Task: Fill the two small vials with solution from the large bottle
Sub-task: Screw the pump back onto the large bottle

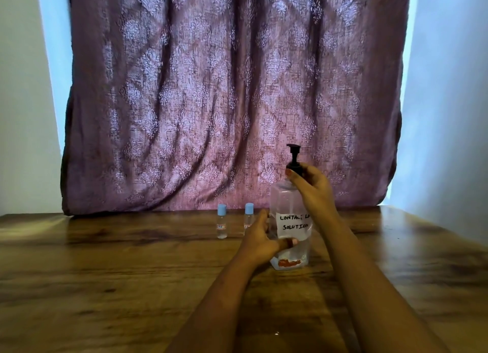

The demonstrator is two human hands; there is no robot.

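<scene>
Your two bare forearms reach out over the brown wood-grain worktop. Your left grip is wrapped round the lower body of the large clear plastic bottle, thumb across its front. The bottle stands upright on the worktop, right of centre. It carries one white handwritten label with "SOLUTION" on the lower line, and a red mark near its base. Its liquid level cannot be read through the clear wall. Your right grip is closed round the collar of the black pump on the bottle's neck, and the nozzle stands above your fingers.

Just left of the bottle stand two small clear vials, both upright with light-blue caps on: one stands apart and the other is partly behind your left fingers. You cannot tell what they hold.

Behind the worktop hangs one mauve patterned curtain, with pale wall on either side.
</scene>
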